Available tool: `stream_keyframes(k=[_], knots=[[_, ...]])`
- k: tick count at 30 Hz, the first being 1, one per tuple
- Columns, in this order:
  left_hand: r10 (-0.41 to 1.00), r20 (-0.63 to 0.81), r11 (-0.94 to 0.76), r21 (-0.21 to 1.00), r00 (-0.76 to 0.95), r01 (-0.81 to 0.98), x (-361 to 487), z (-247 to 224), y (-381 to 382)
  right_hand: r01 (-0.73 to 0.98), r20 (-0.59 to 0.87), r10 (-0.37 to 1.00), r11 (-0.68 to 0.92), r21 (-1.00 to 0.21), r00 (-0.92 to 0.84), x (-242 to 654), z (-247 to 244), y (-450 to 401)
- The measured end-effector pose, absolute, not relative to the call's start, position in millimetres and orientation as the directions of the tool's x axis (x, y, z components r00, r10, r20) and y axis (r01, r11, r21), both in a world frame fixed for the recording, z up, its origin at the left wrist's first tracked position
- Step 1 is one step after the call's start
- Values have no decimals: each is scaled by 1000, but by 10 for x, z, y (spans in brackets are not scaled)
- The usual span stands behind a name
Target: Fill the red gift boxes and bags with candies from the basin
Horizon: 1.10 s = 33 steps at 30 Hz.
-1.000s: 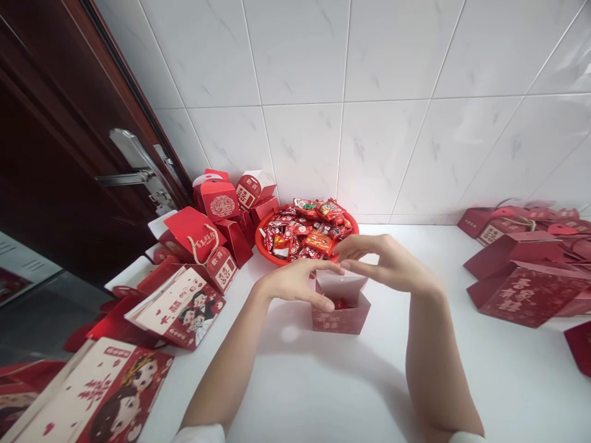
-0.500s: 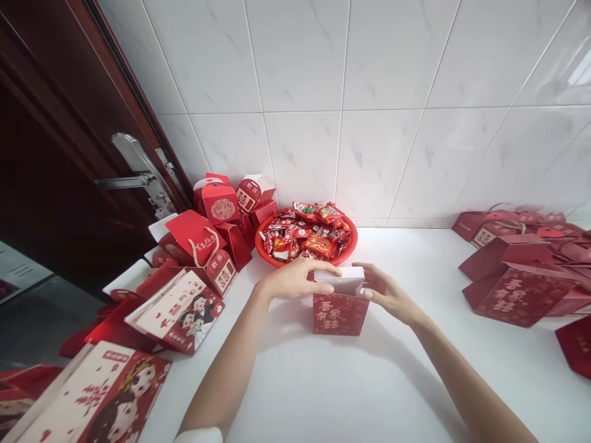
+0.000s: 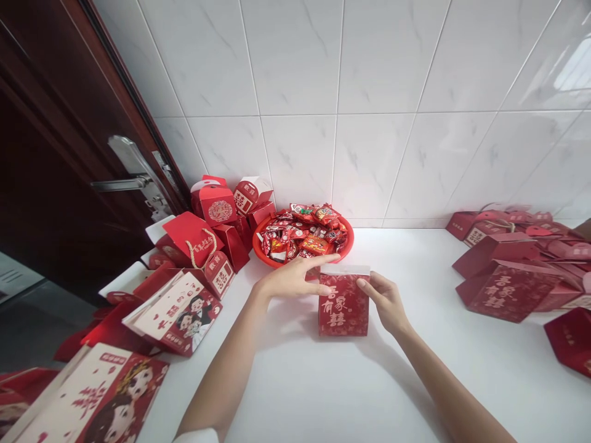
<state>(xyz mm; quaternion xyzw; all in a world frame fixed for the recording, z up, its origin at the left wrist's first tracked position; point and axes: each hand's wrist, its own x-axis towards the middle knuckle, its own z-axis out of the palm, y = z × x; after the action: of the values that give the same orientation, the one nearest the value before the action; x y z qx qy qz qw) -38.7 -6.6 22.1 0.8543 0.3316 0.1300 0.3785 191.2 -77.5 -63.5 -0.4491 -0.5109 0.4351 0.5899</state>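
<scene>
A small red paper gift box [image 3: 344,314] with pale Chinese characters on its front stands on the white table, a white strip showing along its top edge. My right hand [image 3: 385,301] grips its right side, thumb on the front face and fingers behind. At the upper left corner, my left hand [image 3: 295,280] has its thumb against the front and its index finger stretched out behind the top edge; its other fingers are partly hidden. Just beyond the left hand sits a red basin [image 3: 256,246] heaped with red-wrapped candies [image 3: 314,237].
Red and white gift boxes [image 3: 189,314] crowd the table's left side, some with rope handles. More red boxes [image 3: 508,289] are grouped on the right. A tiled wall [image 3: 369,166] rises behind, and a dark door [image 3: 60,123] with a metal handle stands at left.
The box's top has gone from gaping with raised white flaps to nearly flat, and its front now faces me more squarely. My right thumb has come onto the front face.
</scene>
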Motion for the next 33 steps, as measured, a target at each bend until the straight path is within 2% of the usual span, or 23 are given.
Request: stream_keyframes(k=[6, 16, 23, 28, 31, 33], knots=[[658, 58, -428, 849, 751, 310, -282, 116, -25, -106, 162, 978, 176, -979, 131, 1925, -604, -813], [702, 117, -453, 834, 703, 314, -229, 33, 16, -24, 207, 973, 211, -977, 97, 1921, -651, -841], [685, 190, -540, 780, 703, 315, -241, -23, 47, 10, 212, 973, 212, -977, 92, 1904, -639, -866], [667, 108, -538, 755, 737, 376, -307, 55, 42, -59, 166, 985, 169, -984, 52, 1868, -645, -886], [620, 35, -548, 734, 784, 401, -358, 101, 38, -54, 190, 980, 193, -980, 64, 1838, -666, -897], [637, 21, -516, 755, 771, 406, -370, 104, 40, -29, 219, 973, 221, -975, 76, 1822, -685, -901]])
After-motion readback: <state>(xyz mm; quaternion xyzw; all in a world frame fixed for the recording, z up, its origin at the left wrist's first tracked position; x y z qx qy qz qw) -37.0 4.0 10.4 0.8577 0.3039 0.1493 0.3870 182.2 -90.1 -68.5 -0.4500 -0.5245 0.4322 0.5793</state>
